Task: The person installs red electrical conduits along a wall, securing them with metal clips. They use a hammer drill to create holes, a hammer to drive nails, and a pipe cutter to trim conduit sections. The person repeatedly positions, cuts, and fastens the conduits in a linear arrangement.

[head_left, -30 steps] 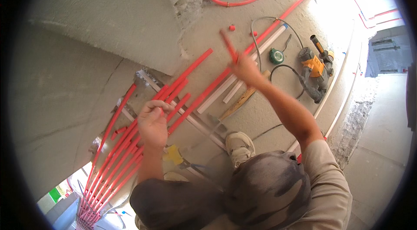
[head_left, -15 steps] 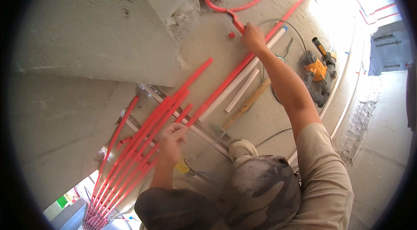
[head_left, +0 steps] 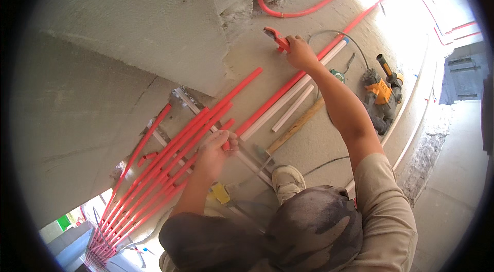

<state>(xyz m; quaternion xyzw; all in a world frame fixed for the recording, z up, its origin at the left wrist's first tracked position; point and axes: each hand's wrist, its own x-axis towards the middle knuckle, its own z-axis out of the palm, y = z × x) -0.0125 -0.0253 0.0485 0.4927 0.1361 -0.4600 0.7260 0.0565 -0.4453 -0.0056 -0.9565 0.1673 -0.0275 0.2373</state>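
Note:
My right hand (head_left: 302, 54) is closed around the handles of a red pipe cutter (head_left: 278, 39), held out over the floor below the bent red pipe (head_left: 288, 15) along the wall. A small red piece (head_left: 280, 49) shows just under the cutter. My left hand (head_left: 212, 155) is pinched on a short red pipe piece (head_left: 226, 146), its far part covered by the fingers. Beside that hand runs a bundle of long red pipes (head_left: 177, 151), fanned out on the floor.
A yellow-and-black power tool (head_left: 381, 91) lies at the right with its cable. Nearer lie a long red pipe (head_left: 272, 102), white pipes (head_left: 293, 108), a wooden-handled hammer (head_left: 296, 125) and a yellow item (head_left: 221, 193). A concrete block (head_left: 128, 25) rises at the left.
The cutter has come away from the bent pipe by the wall and hangs apart from it. My left hand has moved slightly right and up, and a red pipe piece shows in its fingers.

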